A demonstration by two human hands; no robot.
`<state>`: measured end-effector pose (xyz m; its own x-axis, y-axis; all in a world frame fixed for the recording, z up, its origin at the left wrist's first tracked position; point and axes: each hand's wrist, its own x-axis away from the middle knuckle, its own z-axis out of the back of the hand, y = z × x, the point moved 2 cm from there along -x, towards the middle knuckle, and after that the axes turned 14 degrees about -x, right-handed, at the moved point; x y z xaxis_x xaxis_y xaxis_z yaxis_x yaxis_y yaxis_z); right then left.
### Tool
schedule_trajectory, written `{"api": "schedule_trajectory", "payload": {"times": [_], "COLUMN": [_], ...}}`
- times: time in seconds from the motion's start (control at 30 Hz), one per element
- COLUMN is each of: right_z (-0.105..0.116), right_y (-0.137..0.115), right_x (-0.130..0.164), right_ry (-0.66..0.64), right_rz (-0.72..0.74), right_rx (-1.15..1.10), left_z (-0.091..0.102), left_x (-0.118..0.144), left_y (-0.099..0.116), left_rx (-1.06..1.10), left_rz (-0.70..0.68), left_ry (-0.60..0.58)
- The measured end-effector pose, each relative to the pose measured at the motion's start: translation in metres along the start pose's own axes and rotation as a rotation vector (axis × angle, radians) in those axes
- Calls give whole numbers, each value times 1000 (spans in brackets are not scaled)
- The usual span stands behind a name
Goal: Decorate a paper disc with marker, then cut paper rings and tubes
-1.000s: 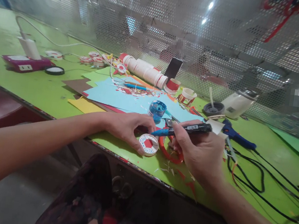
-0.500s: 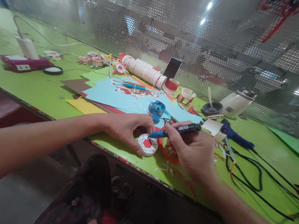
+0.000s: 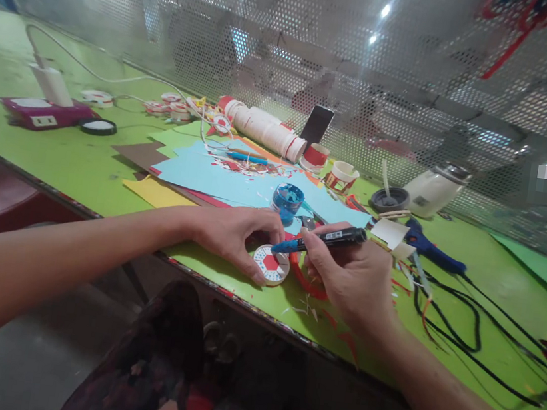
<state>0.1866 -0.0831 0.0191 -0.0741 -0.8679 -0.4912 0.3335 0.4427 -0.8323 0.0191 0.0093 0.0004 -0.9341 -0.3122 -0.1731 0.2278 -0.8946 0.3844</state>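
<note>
Marker (image 3: pixel 337 235) is sitting further left than a second ago, its blue tip now lying over the far section of the round white disc (image 3: pixel 270 265) rather than at the rim; right hand (image 3: pixel 360 278) is sitting further left with it. Right thumb and fingers are pinching the barrel low, presumably for fine control; whether the tip is touching, cannot tell. Disc is lying flat near the front edge of the green table (image 3: pixel 79 169), red hexagon and blue-specked panels facing up. Left hand (image 3: pixel 229 236) is curving around it, thumb and forefinger bracketing near and far rim, likely steadying it while leaving the face open. Small blue jar (image 3: pixel 288 197) is standing just beyond, seemingly on the light blue paper (image 3: pixel 194 173). Orange handles (image 3: pixel 304 283) are lying beside the disc, partly hidden by the right hand. Glue gun (image 3: pixel 436 249) is resting to the right, probably parked clear of the working fingers
</note>
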Motion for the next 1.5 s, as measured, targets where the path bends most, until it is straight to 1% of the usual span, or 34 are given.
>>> {"api": "schedule_trajectory", "payload": {"times": [0.17,0.3,0.47,0.6,0.77,0.9,1.0,1.1,1.17,1.3,1.5], "right_z": [0,-1,-1,0,-1,-1,1,5,6,4,3], "right_y": [-2,-4,-4,-5,-4,-4,-5,-10,-13,-13,-7], "right_x": [1,1,2,2,2,2,3,3,3,2,3], "right_ry": [-23,-43,-66,-58,-61,-44,1,98,134,108,53], "right_rz": [82,157,186,183,144,157,143,131,133,110,55], "right_rx": [52,104,103,110,137,132,117,94,103,110,75], "left_z": [-1,0,3,5,5,4,3,3,3,2,0], "left_x": [0,0,0,0,-1,0,0,-1,-1,-1,0], "left_y": [0,0,0,1,2,1,0,-1,-2,-3,-4], "left_rx": [2,9,60,83,69,92,82,58,42,47,76], "left_rz": [13,-9,-30,-37,-32,-10,-17,-49,-63,-67,-48], "left_ry": [-8,-19,-46,-61,-59,-44,-40,-45,-44,-32,-30]}}
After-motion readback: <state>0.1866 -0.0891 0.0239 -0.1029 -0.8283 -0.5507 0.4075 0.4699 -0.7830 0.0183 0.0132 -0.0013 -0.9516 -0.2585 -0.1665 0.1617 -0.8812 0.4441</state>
